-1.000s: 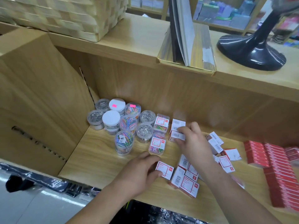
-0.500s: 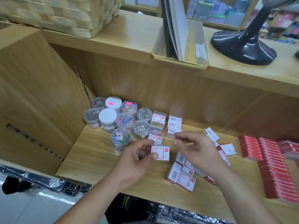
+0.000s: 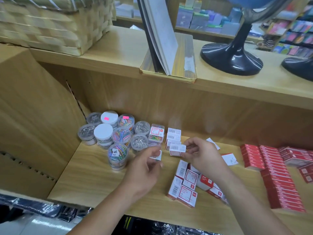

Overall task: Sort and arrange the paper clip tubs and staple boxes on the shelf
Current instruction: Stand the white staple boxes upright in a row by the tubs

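Note:
Round paper clip tubs (image 3: 103, 133) stand clustered at the back left of the wooden shelf (image 3: 91, 180); one tub of coloured clips (image 3: 117, 156) is nearest me. A clear square clip box (image 3: 156, 133) sits beside them. My left hand (image 3: 144, 170) curls its thumb and fingers round a second small clip box (image 3: 157, 156), which is mostly hidden. Just in front of a row of white boxes (image 3: 173, 136), my right hand (image 3: 202, 154) pinches a white barcode-labelled staple box (image 3: 177, 148). Loose white-and-red staple boxes (image 3: 186, 189) lie below my right wrist.
Rows of red staple boxes (image 3: 277, 177) fill the shelf's right side. A wooden side panel (image 3: 33, 124) closes the left. On the top board stand a woven basket (image 3: 50, 26), a book stand (image 3: 169, 53) and two black globe bases (image 3: 232, 60).
The staple box my left hand held is now in my right hand, turned barcode up. My left hand has moved forward onto the small clip box. The camera tilted down slightly.

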A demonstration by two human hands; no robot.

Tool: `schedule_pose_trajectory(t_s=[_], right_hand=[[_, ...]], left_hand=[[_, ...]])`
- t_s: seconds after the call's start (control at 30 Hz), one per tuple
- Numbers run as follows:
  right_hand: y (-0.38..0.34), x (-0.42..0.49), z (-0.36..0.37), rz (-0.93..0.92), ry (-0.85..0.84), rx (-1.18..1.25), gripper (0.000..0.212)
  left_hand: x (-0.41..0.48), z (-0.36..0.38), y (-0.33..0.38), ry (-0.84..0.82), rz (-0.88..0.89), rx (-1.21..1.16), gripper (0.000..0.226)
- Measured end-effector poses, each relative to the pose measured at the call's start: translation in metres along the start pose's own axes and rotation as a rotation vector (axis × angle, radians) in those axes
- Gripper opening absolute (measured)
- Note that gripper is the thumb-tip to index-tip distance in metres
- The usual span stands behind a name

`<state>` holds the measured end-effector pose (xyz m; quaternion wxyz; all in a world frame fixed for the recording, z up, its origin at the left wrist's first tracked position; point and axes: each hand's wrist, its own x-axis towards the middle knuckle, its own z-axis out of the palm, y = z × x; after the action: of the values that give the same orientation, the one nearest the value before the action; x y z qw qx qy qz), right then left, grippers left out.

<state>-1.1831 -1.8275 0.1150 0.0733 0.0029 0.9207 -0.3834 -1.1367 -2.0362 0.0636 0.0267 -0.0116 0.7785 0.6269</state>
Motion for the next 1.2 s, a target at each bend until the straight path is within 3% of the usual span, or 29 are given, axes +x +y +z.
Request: schedule_pose_trajectory(t_s=[0.17, 0.4, 0.47, 0.53, 0.63, 0.73, 0.8, 1.0, 1.2], right_hand=[[0.011, 0.013, 0.024, 0.043, 0.019, -0.147, 0.021], [-0.002, 0.027, 0.022, 0.213, -0.015, -0.089, 0.025], [0.0, 0.026, 0.017, 0.236, -0.027, -0.049, 0.026], [0.002, 0.02, 0.01, 0.234, 0.001, -0.005, 0.025], [0.004, 0.003, 0.0, 0.148, 0.05, 0.088, 0.019], [0.001, -0.024, -0.005, -0.021, 0.027, 0.003, 0.013], [-0.004, -0.043, -0.003, -0.073, 0.042, 0.074, 0.013], [-0.029, -0.075, 0.02, 0.114, -0.126, 0.683, 0.025], [-0.03, -0.076, 0.021, 0.118, -0.08, 0.687, 0.025]], left_hand=[[-0.005, -0.002, -0.009, 0.001, -0.01, 0.028, 0.044], [-0.015, 0.007, -0.01, -0.03, -0.044, 0.056, 0.028], [-0.021, 0.017, -0.011, -0.085, -0.036, 0.11, 0.022], [-0.025, 0.027, -0.008, -0.183, -0.05, 0.244, 0.032], [-0.024, 0.036, -0.004, -0.296, -0.09, 0.331, 0.028], [-0.026, 0.031, -0.003, -0.267, -0.139, 0.172, 0.02], [-0.028, 0.017, 0.002, -0.169, -0.152, 0.028, 0.013], [-0.037, -0.013, 0.034, -0.136, -0.139, -0.335, 0.023], [-0.043, -0.014, 0.031, -0.104, -0.146, -0.327, 0.027]])
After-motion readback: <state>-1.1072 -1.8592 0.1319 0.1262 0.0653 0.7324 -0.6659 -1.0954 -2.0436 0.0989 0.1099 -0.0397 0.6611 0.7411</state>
